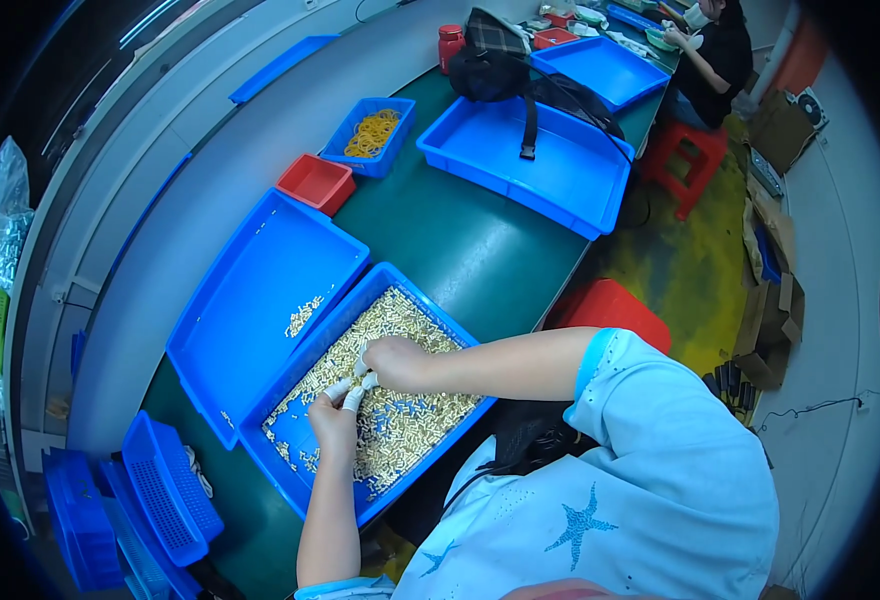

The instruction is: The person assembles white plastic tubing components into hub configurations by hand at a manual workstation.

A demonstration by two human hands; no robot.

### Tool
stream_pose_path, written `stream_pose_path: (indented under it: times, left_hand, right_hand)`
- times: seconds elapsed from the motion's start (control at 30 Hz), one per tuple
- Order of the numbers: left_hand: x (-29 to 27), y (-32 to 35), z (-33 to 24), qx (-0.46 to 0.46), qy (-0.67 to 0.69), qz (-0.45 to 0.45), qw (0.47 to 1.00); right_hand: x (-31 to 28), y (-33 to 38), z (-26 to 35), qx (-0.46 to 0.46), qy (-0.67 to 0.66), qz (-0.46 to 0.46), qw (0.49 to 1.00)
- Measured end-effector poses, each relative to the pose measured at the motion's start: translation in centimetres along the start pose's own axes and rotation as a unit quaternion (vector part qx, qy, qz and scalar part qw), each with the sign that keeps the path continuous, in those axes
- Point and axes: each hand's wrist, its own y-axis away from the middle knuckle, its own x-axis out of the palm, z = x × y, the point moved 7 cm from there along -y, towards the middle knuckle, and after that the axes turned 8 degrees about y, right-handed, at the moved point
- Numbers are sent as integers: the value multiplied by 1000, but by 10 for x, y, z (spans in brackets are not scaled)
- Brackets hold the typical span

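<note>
Both my hands are over a blue tray [428,292] spread with small gold-coloured metal pieces [405,430], short and rod-like. White covers wrap several of my fingertips. My left hand [336,420] has its thumb and fingers drawn together in a pinch, pointing up toward the other hand. Close against it, my right hand [397,364] is curled, its covered fingertips pressed together and pointing left. Whatever small thing sits between the fingertips of either hand is too small to make out. Blue tray bottom shows through beside my left hand.
Left of it lies another blue tray [250,270] with a small pile of pieces. Beyond are a red box [317,184], a blue bin of yellow bands [370,135] and a large blue tray [560,150] with a black bag [487,75]. A person [722,60] sits far right.
</note>
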Motion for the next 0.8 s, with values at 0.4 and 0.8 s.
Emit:
stream_pose_path:
  times: [0.4, 0.8]
  left_hand:
    - [1, 2, -2, -24, 22, 6, 999]
    - [3, -4, 4, -23, 41, 15, 999]
  right_hand:
    - [-7, 4, 5, 52, 2, 37, 998]
    - [-6, 2, 1, 28, -24, 0, 999]
